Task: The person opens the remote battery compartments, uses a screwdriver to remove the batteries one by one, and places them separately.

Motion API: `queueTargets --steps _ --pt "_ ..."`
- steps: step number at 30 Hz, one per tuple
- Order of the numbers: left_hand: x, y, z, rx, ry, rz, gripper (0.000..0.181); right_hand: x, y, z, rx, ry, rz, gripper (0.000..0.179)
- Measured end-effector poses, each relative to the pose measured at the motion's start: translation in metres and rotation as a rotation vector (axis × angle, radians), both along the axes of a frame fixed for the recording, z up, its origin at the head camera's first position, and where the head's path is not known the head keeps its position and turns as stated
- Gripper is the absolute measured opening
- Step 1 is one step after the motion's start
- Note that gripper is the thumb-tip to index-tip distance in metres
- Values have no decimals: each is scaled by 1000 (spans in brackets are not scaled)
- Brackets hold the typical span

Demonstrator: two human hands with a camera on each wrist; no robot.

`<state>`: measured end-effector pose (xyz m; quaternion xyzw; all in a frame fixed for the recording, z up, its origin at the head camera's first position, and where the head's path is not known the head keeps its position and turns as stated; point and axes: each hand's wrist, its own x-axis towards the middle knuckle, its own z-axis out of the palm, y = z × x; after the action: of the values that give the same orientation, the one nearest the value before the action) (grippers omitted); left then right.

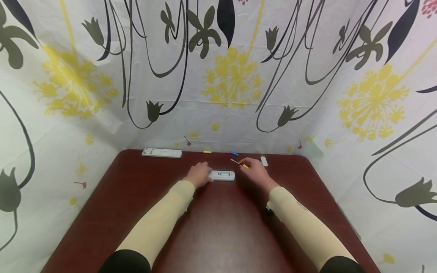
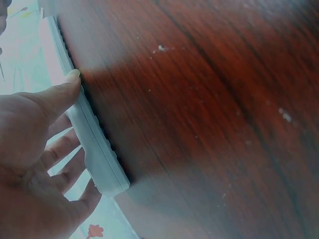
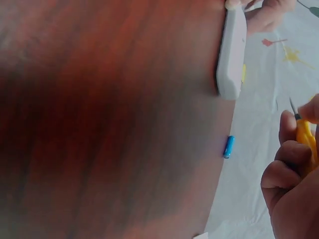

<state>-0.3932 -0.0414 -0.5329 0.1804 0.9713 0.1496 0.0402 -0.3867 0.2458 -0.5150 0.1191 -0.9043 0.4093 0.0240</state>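
The person's left hand (image 1: pixel 198 174) grips the left end of a white remote (image 1: pixel 218 178), the thumb against its near side and the other fingers spread along the far side. The remote is back up, its battery bay uncovered, a bit short of the middle of the far edge of the dark red tabletop (image 1: pixel 218 231); I can't tell whether it lies flat or is slightly lifted.

Just right of it, the right hand (image 1: pixel 256 173) has its fingers curled round the yellow handle of a screwdriver (image 3: pixel 305 134). The shaft points left and toward the far edge, clear of the remote.

Along that far edge, a yellow battery (image 1: pixel 207 152) lies left of the middle and a blue battery (image 1: pixel 233 153) right of it, near the screwdriver's tip. Past the right hand, toward the far right corner, lies a small white cover (image 1: pixel 264 161). Near the far left corner is a second remote (image 1: pixel 161 152), buttons up, long side along the edge.

Both forearms wear cream sleeves (image 1: pixel 155 220), black higher up. Behind and beside the tabletop hangs a white flowered cloth (image 1: pixel 191 91).
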Motion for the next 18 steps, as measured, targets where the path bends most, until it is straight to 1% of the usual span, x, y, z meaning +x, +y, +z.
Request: queueTargets --steps 5,11,18 --pt "0 0 0 -1 3 -5 49 7 2 -2 -12 45 -26 27" --pt "-2 -1 -2 -11 12 -10 50 10 5 -5 15 96 -29 28" --pt "-2 -1 -3 -9 15 -18 49 18 7 -4 24 59 -46 26"
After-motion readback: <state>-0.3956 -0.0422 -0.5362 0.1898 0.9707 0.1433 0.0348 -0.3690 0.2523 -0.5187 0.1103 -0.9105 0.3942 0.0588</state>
